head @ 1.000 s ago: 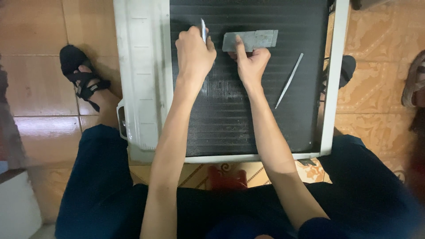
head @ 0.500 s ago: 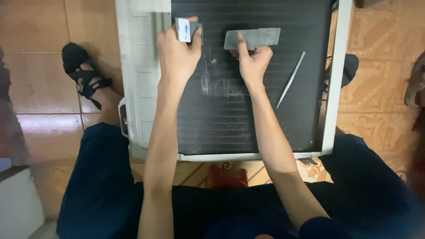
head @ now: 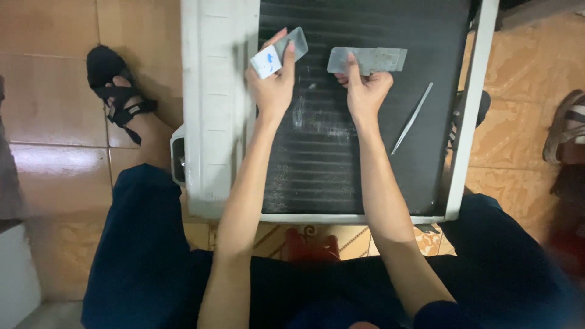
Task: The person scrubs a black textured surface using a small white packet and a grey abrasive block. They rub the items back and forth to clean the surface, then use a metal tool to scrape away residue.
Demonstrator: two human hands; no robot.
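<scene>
A red stool [head: 312, 246] shows between the person's knees, just under the near edge of a white-framed air-conditioner unit [head: 216, 122] lying flat on the tiled floor [head: 55, 79]. On its dark fin panel [head: 341, 170], metal tweezers [head: 412, 118] lie loose toward the right edge. The left hand [head: 272, 90] pinches a small white and clear scraper [head: 278, 53] near the panel's far left corner. The right hand [head: 365, 92] presses a flat grey fin comb [head: 367, 60] against the fins by the far edge, fingers closed on it.
</scene>
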